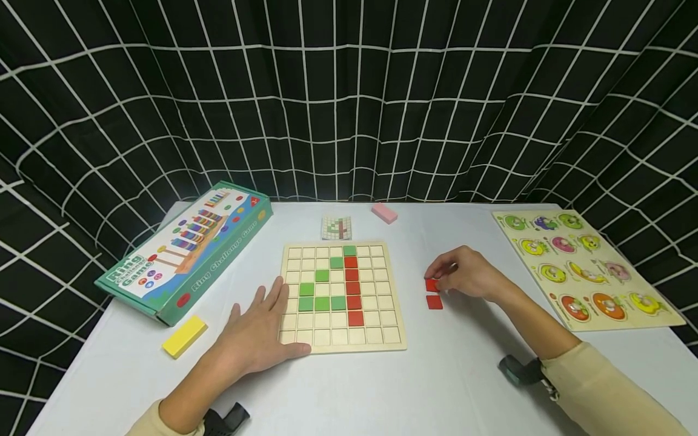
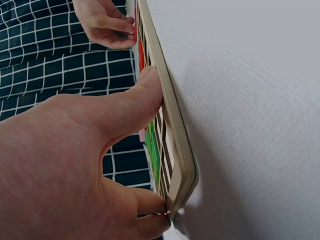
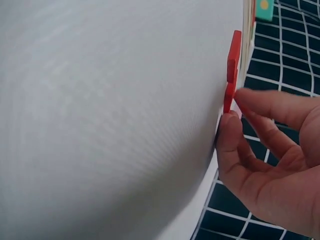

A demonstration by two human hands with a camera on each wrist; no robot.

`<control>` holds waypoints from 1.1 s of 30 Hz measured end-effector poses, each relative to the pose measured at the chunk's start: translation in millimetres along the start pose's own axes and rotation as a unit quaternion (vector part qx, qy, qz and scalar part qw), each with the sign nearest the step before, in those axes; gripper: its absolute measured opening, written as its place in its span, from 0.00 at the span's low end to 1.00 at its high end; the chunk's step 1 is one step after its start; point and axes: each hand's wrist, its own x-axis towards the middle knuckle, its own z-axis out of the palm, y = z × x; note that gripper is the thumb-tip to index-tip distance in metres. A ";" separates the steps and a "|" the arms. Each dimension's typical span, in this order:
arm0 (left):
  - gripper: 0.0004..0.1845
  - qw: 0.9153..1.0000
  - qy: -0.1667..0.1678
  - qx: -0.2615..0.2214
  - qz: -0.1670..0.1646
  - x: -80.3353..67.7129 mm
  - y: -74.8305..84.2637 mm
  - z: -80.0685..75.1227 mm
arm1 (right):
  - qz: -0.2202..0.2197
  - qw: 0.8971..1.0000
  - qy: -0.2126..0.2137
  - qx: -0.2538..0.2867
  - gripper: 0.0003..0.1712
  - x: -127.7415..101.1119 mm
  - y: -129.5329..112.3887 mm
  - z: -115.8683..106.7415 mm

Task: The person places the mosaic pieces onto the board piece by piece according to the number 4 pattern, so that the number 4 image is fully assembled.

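A wooden grid board [image 1: 397, 339] lies on the table, with several green tiles [image 1: 322, 275] and a column of red tiles [image 1: 353, 288] in its squares. My left hand [image 1: 255, 336] rests spread at its lower left corner. In the left wrist view, the thumb [image 2: 145, 92] lies over the front rim and fingertips touch the side edge. To the right of the board, my right hand [image 1: 468, 274] pinches a loose red tile [image 3: 229, 97] at table level between thumb and fingers. Just in front of that one lies a second loose red tile [image 1: 434, 302].
A small pattern card [image 1: 337, 228] stands behind the board, near a pink block [image 1: 384, 212]. On the left are a green Ring Challenge Game box [image 1: 218, 266] and a yellow block [image 1: 185, 336]. A fruit puzzle board [image 1: 586, 284] lies at the right, beside my right forearm.
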 end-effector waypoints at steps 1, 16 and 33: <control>0.64 1.000 0.000 0.000 0.000 0.0 -0.1 0.0 | 0.000 1.000 -0.002 0.000 0.15 -0.1 0.0 -0.2; 0.64 1.000 0.000 0.002 0.000 -0.1 -0.5 0.5 | -0.001 1.000 0.008 -0.017 0.17 2.7 -0.4 1.3; 0.64 1.000 0.000 0.000 0.002 -1.0 0.6 -0.1 | -0.009 1.000 0.019 -0.003 0.17 1.0 -2.0 1.1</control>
